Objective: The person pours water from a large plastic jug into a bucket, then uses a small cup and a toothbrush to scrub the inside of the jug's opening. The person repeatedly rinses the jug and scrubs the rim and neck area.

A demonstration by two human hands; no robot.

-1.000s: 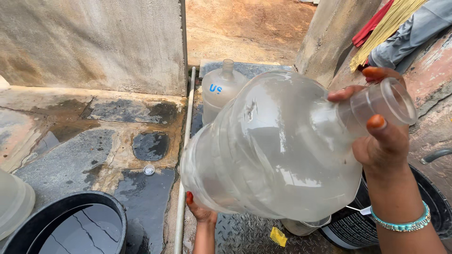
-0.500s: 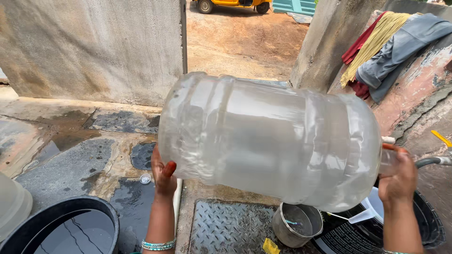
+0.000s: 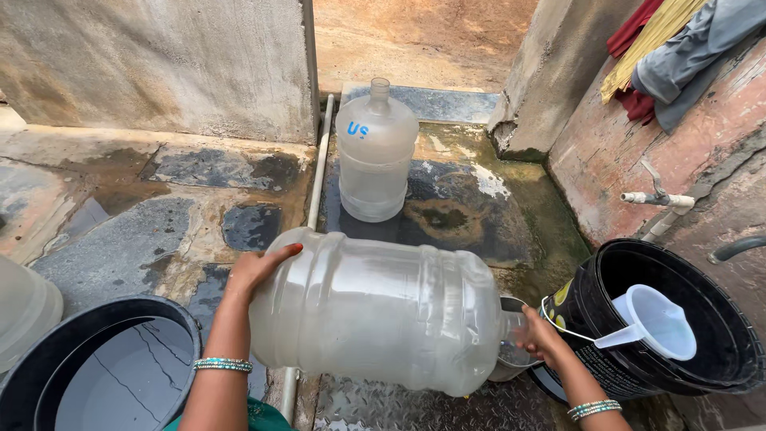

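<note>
The left hand [image 3: 259, 267] cups the flat base of the big clear water jug [image 3: 383, 311], fingers spread against it; the jug hangs on its side between both hands, long axis running left to right. Its neck points right, down toward a small metal pot [image 3: 511, 359], where the right hand [image 3: 542, 335] grips the mouth, fingers curled

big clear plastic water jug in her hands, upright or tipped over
Tipped on its side: the large clear plastic jug lies level, left hand on its base, right hand at its neck over a small metal pot.
</note>
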